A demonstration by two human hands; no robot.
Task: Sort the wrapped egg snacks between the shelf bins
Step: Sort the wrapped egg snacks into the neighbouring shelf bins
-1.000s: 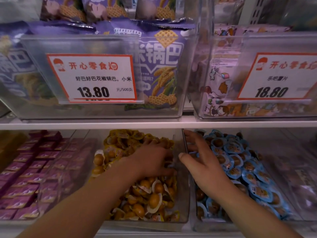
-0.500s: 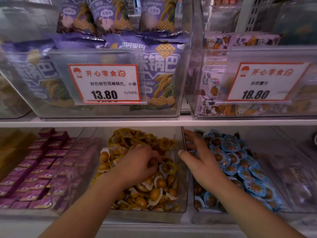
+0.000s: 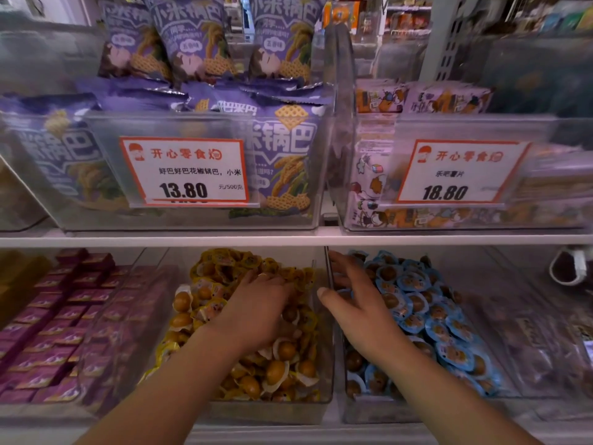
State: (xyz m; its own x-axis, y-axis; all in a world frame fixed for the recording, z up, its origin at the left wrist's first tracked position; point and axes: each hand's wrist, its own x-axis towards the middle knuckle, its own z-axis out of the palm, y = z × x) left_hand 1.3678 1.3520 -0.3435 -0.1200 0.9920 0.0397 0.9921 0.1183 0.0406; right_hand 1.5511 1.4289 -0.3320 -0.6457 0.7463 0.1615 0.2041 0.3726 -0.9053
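1. Left hand [image 3: 256, 311] is buried deeper among the yellow-wrapped eggs [image 3: 276, 367] than a second ago; grip hidden, cannot tell.
2. Right hand [image 3: 359, 313] is spread flat on the blue-wrapped eggs [image 3: 442, 332]; nothing lifted, so sorting is judged unfinished.

At ten o'clock, the left price card [image 3: 184, 171] read "开心零食" and "13.80"; at two o'clock, the right price card [image 3: 459, 171] read "18.80".
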